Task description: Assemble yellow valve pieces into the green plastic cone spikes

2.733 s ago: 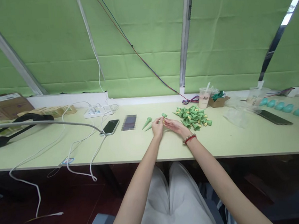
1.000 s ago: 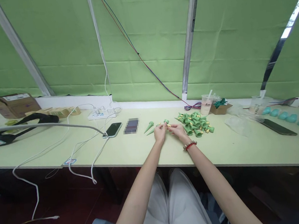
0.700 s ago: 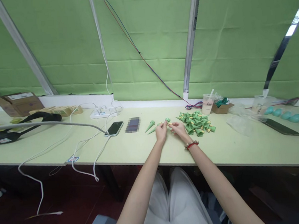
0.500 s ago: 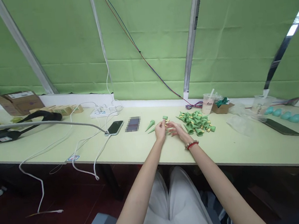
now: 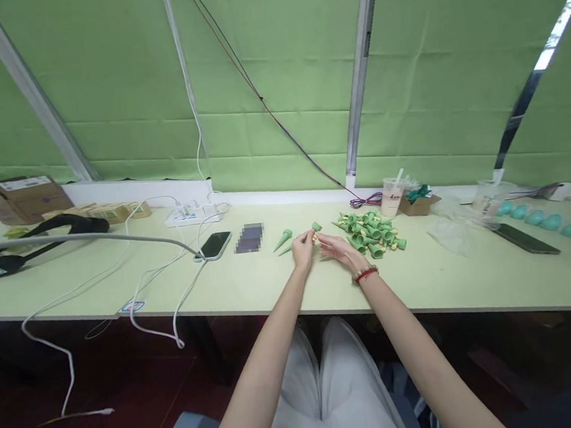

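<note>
Pale green tabletop [image 5: 272,288] — a loose green plastic cone [image 5: 282,239] lies leftmost, then the left hand [image 5: 303,251] pinches shut on a small green cone with a yellow tip [image 5: 314,230], right hand [image 5: 336,249] fingers touching it; the heap of green cones [image 5: 371,232] sits just beyond.

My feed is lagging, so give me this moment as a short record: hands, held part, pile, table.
left hand: pinches a green cone piece by its wide end
right hand: fingers at the same piece, grip unclear
loose cones: lying left of the hands
pile of green cones: right of the hands
table: phone on a white cable
</note>
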`<state>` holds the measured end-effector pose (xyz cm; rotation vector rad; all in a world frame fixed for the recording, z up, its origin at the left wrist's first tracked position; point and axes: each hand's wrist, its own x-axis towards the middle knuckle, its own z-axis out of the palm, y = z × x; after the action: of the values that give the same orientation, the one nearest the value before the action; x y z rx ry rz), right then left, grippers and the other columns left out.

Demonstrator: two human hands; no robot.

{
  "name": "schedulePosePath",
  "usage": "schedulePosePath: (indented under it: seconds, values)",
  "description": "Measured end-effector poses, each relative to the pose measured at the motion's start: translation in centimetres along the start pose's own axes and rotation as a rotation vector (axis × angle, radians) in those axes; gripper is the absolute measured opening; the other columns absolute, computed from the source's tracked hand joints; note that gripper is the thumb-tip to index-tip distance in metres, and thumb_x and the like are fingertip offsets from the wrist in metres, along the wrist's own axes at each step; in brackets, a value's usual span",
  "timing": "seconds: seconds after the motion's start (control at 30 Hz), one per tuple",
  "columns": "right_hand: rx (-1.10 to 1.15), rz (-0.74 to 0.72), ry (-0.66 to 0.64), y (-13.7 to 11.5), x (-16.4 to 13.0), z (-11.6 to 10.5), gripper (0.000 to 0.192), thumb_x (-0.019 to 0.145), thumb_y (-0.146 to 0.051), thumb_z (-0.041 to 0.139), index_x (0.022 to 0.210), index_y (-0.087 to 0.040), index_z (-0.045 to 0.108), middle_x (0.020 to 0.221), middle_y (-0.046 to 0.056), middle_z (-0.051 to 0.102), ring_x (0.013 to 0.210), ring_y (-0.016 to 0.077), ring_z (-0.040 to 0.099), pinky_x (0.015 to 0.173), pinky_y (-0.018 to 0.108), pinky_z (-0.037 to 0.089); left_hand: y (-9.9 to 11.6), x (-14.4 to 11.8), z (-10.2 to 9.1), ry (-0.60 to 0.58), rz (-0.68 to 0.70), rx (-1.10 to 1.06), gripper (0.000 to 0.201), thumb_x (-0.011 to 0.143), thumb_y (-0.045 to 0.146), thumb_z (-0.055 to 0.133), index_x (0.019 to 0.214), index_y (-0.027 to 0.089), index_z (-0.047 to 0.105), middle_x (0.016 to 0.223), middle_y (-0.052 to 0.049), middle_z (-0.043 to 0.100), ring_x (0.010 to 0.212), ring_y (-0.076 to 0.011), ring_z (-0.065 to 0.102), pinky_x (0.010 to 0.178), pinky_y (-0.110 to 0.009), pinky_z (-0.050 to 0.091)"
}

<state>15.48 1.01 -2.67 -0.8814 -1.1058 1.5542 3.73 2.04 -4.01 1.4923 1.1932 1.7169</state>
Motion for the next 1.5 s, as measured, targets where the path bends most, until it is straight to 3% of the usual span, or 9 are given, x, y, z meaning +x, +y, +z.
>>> schedulePosePath:
  seconds: [0.33, 0.67, 0.83, 1.0, 1.13, 1.23, 1.37, 1.5]
  values:
    - [-0.112, -0.045, 0.120, -0.2, -0.1, 0.6, 0.014, 0.065, -0.025, 0.069, 0.076, -0.017, 0.068, 0.082, 0.002, 0.065, 0.063, 0.0072, 0.056, 0.051, 0.016, 0.050, 0.1, -0.2, -0.1, 0.024, 0.001, 0.115, 0.036, 0.074, 0.045, 0.052, 0.063, 0.015, 0.069, 0.049, 0.000, 0.054, 0.049, -0.0112, 0.047, 0.053, -0.023, 0.034]
    - [-0.297, -0.178, 0.278, 0.3, -0.3, 0.8, 0.024, 0.054, -0.028, 0.075, 0.064, -0.015, 0.058, 0.055, -0.001, 0.059, 0.046, 0.0083, 0.052, 0.040, 0.018, 0.041, 0.1, -0.4, -0.1, 0.059, 0.008, 0.142, 0.022, 0.068, 0.038, 0.061, 0.071, 0.019, 0.072, 0.071, -0.005, 0.069, 0.073, -0.0178, 0.058, 0.066, -0.026, 0.042]
    - [-0.328, -0.246, 0.312, 0.6, -0.1, 1.0, 0.027, 0.057, -0.036, 0.072, 0.068, -0.016, 0.057, 0.061, 0.000, 0.060, 0.049, 0.0085, 0.054, 0.040, 0.017, 0.040, 0.2, -0.3, -0.2, 0.054, 0.038, 0.107, 0.022, 0.071, 0.036, 0.058, 0.072, 0.018, 0.071, 0.072, -0.005, 0.069, 0.070, -0.0170, 0.058, 0.067, -0.026, 0.042]
    - [-0.214, -0.089, 0.255, 0.0, -0.3, 1.4, 0.032, 0.071, -0.047, 0.060, 0.082, -0.016, 0.060, 0.074, 0.003, 0.062, 0.050, 0.0085, 0.056, 0.039, 0.018, 0.045, 0.4, -0.1, -0.1, 0.058, 0.072, 0.065, 0.029, 0.078, 0.033, 0.049, 0.074, 0.015, 0.071, 0.070, -0.005, 0.069, 0.061, -0.0146, 0.057, 0.063, -0.025, 0.042]
    - [-0.032, 0.078, 0.068, -0.7, -0.5, 1.0, 0.024, 0.078, -0.039, 0.056, 0.082, -0.016, 0.063, 0.074, 0.003, 0.063, 0.053, 0.0074, 0.057, 0.042, 0.016, 0.047, 0.3, 0.2, 0.2, 0.066, 0.091, 0.037, 0.028, 0.077, 0.032, 0.050, 0.078, 0.014, 0.071, 0.075, -0.006, 0.070, 0.067, -0.0156, 0.059, 0.066, -0.026, 0.043]
    - [0.018, 0.082, 0.023, -1.3, -0.4, 0.6, 0.017, 0.080, -0.030, 0.054, 0.079, -0.016, 0.063, 0.071, 0.002, 0.063, 0.054, 0.0062, 0.057, 0.044, 0.014, 0.047, 0.2, 0.3, 0.4, 0.040, 0.101, 0.020, 0.028, 0.077, 0.034, 0.051, 0.081, 0.014, 0.071, 0.080, -0.007, 0.070, 0.071, -0.0161, 0.059, 0.068, -0.026, 0.044]
    - [-0.021, 0.002, 0.117, -1.3, 0.0, 0.6, 0.002, 0.072, -0.018, 0.059, 0.072, -0.017, 0.061, 0.062, -0.001, 0.059, 0.049, 0.0057, 0.053, 0.045, 0.014, 0.046, 0.3, 0.0, 0.5, -0.007, 0.103, 0.032, 0.030, 0.076, 0.038, 0.051, 0.079, 0.015, 0.070, 0.072, -0.004, 0.068, 0.066, -0.0143, 0.057, 0.065, -0.024, 0.042]
    - [-0.095, -0.131, 0.272, -0.4, 0.1, 0.8, 0.012, 0.061, -0.015, 0.066, 0.065, -0.018, 0.055, 0.061, -0.003, 0.057, 0.052, 0.0072, 0.051, 0.045, 0.016, 0.044, 0.4, -0.3, 0.6, -0.049, 0.089, 0.072, 0.031, 0.075, 0.042, 0.052, 0.072, 0.016, 0.069, 0.058, 0.000, 0.060, 0.058, -0.0120, 0.052, 0.061, -0.022, 0.039]
